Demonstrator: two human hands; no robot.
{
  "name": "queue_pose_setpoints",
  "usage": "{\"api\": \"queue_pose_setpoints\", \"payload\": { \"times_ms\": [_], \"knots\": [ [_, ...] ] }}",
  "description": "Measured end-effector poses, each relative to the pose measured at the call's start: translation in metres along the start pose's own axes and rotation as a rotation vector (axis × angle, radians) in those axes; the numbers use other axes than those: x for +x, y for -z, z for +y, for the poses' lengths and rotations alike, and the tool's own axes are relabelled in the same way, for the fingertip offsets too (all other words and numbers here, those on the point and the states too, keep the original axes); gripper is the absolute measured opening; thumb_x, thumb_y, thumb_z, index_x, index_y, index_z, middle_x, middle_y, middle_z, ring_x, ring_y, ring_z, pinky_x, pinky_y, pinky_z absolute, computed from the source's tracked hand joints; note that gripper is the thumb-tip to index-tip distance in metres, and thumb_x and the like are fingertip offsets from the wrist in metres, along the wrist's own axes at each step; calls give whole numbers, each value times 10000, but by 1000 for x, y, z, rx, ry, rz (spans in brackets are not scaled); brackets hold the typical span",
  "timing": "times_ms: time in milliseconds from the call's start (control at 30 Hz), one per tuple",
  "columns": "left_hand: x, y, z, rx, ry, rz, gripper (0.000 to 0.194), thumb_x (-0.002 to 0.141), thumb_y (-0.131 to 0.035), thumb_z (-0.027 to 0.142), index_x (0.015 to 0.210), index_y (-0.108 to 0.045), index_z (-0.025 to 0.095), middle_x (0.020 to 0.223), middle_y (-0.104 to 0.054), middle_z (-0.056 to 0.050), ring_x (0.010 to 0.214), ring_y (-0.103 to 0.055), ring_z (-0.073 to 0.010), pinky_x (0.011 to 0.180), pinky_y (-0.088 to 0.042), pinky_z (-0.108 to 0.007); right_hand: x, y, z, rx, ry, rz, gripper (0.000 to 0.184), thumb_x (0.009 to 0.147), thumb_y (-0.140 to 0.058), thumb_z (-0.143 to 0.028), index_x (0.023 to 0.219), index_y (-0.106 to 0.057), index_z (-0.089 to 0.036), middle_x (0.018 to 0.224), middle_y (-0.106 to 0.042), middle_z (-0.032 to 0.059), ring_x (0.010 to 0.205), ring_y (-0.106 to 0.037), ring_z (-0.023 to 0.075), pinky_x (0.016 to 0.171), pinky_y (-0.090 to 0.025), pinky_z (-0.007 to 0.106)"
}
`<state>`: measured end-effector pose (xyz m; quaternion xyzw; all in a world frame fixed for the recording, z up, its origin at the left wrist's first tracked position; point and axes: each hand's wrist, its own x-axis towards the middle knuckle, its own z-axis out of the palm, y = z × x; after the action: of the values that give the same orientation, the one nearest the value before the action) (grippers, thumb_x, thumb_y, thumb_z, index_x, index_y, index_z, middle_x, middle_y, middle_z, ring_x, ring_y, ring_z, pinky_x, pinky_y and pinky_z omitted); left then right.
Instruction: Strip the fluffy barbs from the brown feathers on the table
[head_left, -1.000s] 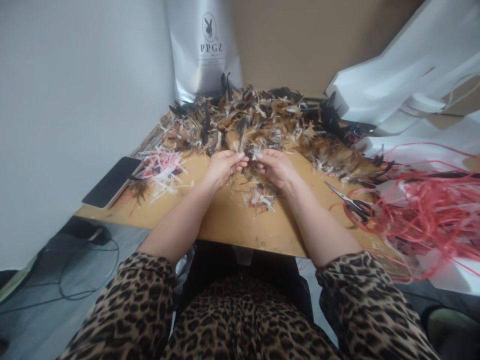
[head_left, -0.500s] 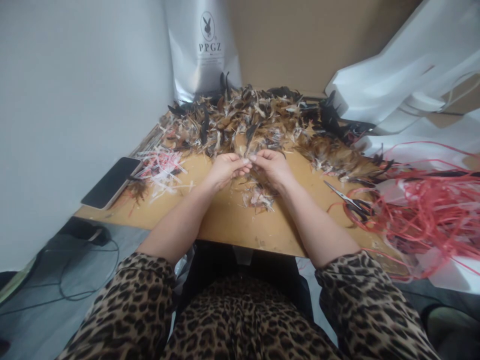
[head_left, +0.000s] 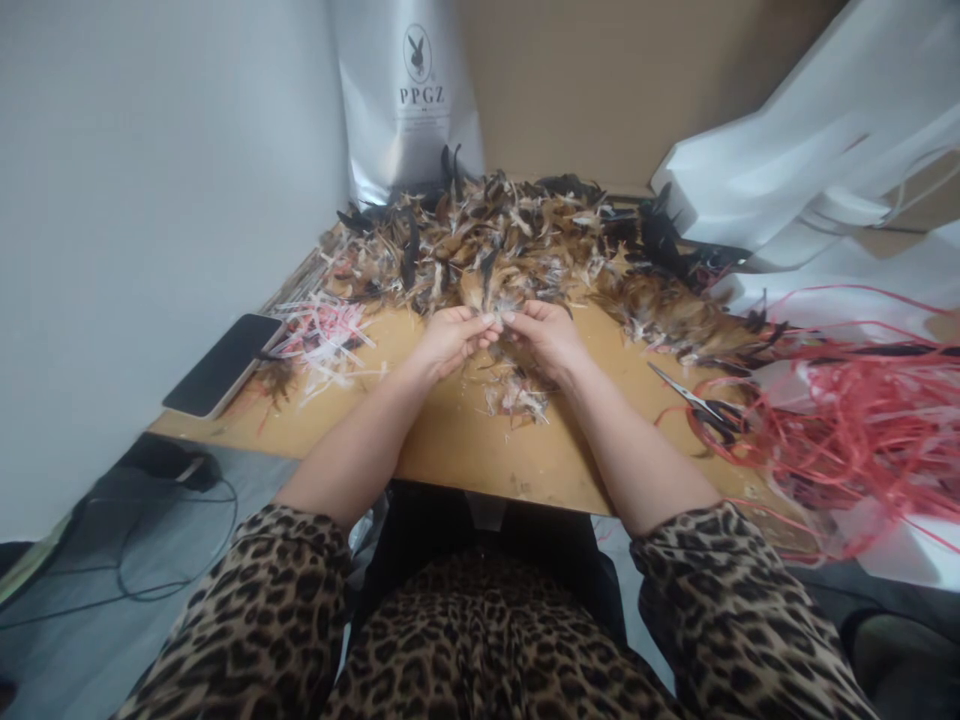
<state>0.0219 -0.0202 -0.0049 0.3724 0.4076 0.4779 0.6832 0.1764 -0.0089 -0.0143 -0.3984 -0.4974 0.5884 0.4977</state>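
Observation:
My left hand [head_left: 459, 340] and my right hand [head_left: 546, 338] meet over the middle of the table [head_left: 480, 450]. Both are closed in a pinch on the quill ends of a small brown feather bunch [head_left: 489, 285], which points away from me with one dark feather in it. Behind it spreads a big heap of brown and black feathers [head_left: 510, 215]. Below my right hand lies a small tuft of downy scraps [head_left: 519, 395]. A row of brown feathers [head_left: 682, 315] lies to the right of my right hand.
On the left are a phone [head_left: 223, 365] and pink and white strip scraps [head_left: 322, 335]. Scissors [head_left: 701, 402] lie at right, beside a tangle of red plastic strips [head_left: 862, 430]. A silver bag [head_left: 412, 130] stands behind the heap; white foam pieces [head_left: 750, 180] are at back right.
The feather bunch between my fingertips has shifted slightly left and fanned out more, its dark feather tilting differently. Both hands stay almost in place.

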Motion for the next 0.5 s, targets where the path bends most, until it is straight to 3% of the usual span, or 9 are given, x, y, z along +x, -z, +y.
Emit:
{"api": "queue_pose_setpoints", "payload": {
  "times_ms": [233,500],
  "knots": [
    [-1,-2,-2,60,-46,-19,91,756,-705,126,718,-658,58,674,-694,-52,515,-602,-42,509,-464,-130,-2,-2,-3,-49,59,54,356,549,-822,-391,625,-546,-179,561,-568,-50,509,-447,66,527,-344,219],
    [0,1,-2,75,-54,-23,87,749,-711,131,728,-658,66,681,-697,-49,519,-595,-35,537,-475,-134,0,2,0,7,16,8,371,566,-816,-430,629,-547,-183,540,-555,-50,493,-453,66,510,-333,217]
  ]
}}
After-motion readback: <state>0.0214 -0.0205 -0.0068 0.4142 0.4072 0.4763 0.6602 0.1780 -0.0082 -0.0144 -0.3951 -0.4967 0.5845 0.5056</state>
